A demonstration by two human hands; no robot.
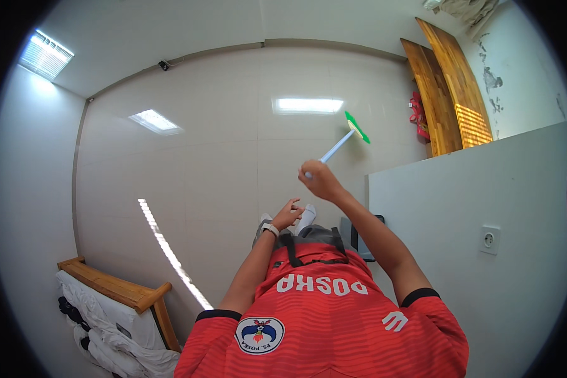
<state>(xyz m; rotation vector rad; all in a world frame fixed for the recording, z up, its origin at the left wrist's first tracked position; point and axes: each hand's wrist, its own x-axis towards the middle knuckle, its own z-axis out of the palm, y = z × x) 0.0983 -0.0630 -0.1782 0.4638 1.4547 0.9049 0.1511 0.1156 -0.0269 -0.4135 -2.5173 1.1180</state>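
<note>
Head view, looking down past red shirt point(321, 327) to pale tiled floor point(233, 164).

Broom point(340, 143): light blue handle, slim and straight, ending in small green head with pale bristles. Head well out over the floor, at upper right of the grip, near wooden boards point(447, 88) leaning on wall. Contact between head and floor cannot be told.

Left hand point(288, 214): forearm bent up from lower edge, white watch point(270, 229) on wrist. Fingers loosely curled, half open, holding nothing. Positioned just below and left of right hand, apart from handle.

Right hand point(320, 179): arm stretched forward and up from right shoulder. Fingers closed in fist around near end of handle. Handle running from fist up and to the right.

White shoes point(307, 217) visible just below hands. Wooden bed frame point(116, 286) with white bedding at lower left. Grey partition point(485, 208) with socket point(489, 239) at right.
</note>
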